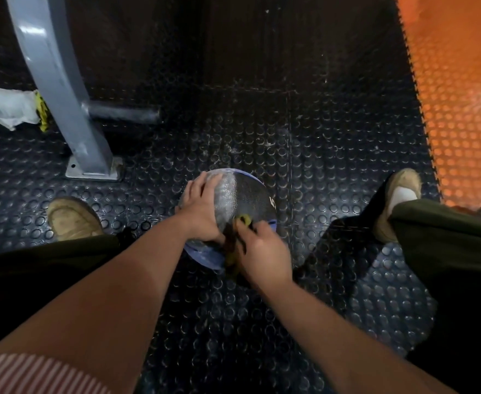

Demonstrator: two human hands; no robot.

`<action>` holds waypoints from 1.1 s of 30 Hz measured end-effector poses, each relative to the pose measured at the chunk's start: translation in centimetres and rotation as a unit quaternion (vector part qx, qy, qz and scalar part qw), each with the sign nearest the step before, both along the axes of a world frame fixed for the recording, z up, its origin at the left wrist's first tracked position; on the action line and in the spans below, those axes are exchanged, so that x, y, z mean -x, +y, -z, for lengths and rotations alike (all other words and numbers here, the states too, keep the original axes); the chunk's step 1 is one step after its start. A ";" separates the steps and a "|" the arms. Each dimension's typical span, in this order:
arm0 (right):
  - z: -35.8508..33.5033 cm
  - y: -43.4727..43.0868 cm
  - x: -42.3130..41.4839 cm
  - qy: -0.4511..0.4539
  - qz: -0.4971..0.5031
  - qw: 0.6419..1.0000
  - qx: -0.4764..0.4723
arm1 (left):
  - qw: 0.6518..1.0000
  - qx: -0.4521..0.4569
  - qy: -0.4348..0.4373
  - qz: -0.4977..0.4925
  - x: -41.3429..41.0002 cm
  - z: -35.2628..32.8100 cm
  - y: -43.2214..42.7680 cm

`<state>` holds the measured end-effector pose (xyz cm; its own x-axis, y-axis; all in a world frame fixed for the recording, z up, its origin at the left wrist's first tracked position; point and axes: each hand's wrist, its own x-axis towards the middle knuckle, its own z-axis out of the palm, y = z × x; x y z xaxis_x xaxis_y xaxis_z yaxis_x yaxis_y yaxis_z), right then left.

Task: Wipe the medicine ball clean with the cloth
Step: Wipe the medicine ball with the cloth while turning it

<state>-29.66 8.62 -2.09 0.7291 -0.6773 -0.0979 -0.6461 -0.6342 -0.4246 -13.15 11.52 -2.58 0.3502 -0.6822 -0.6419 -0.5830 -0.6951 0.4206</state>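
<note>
Ball: round, textured black-and-blue rubber medicine ball (pixel 239 194), dusty grey on its 9 o'clock side.
Left hand (pixel 199 207): my grip lies flat and released on it.
Right hand (pixel 265 251): clenched on the crumpled yellow-dark cloth (pixel 235 243), mostly hidden, at 6 o'clock.

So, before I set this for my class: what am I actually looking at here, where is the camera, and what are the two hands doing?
There is no machine here, only a person. The single picture comes from a camera worn on the head, looking down, so the arms reach in from the bottom edge. The person's shoes and dark trouser legs show on either side. A black and blue medicine ball sits on the studded rubber floor mat between the feet. The left hand lies flat on the ball to steady it. The right hand has a grip on a dark and yellow cloth pressed to the ball's near side. Behind, at left, stand a grey metal post and a crumpled white wrapper.
</note>
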 end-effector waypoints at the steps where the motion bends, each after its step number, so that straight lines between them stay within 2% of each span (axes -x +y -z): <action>1: 0.4 0.9 0.5 0.006 -0.021 1.000 -0.001 | 1.000 0.003 0.002 -0.001 0.0 0.0 0.1; 4: 0.3 0.6 0.7 -0.017 -0.035 0.999 -0.034 | 1.000 0.007 0.004 -0.010 0.0 0.1 0.7; 7: -1.1 -1.8 0.1 -0.074 0.053 0.994 -0.061 | 1.000 0.013 0.002 -0.026 0.5 0.2 1.0; 9: -1.6 -4.8 -0.6 -0.049 0.144 0.981 -0.118 | 1.000 0.020 -0.005 -0.023 1.1 0.1 1.1; 11: -1.7 -6.8 -1.1 0.011 0.171 0.970 -0.171 | 0.999 0.022 -0.019 -0.019 1.7 0.0 1.2; 13: -1.7 -6.8 -1.6 0.051 0.149 0.975 -0.157 | 0.999 0.024 -0.025 -0.026 1.9 -0.1 1.3; 17: -1.3 -3.0 -1.4 0.061 0.041 0.995 -0.064 | 0.999 0.025 -0.007 -0.043 1.2 0.2 1.8; 20: -1.6 -2.3 -0.5 0.048 -0.008 0.997 -0.063 | 0.998 0.038 -0.005 -0.041 1.5 0.3 2.5; 26: -1.5 -6.0 -0.6 0.002 0.032 0.989 -0.146 | 0.998 0.048 -0.028 -0.033 2.6 0.4 3.9; 29: -1.3 -6.8 -1.0 0.020 0.035 0.989 -0.140 | 0.998 0.043 -0.035 -0.037 2.9 0.3 3.7; 33: -0.2 -8.9 -1.8 0.061 0.101 0.980 -0.162 | 0.998 0.042 -0.039 -0.038 3.3 0.2 3.5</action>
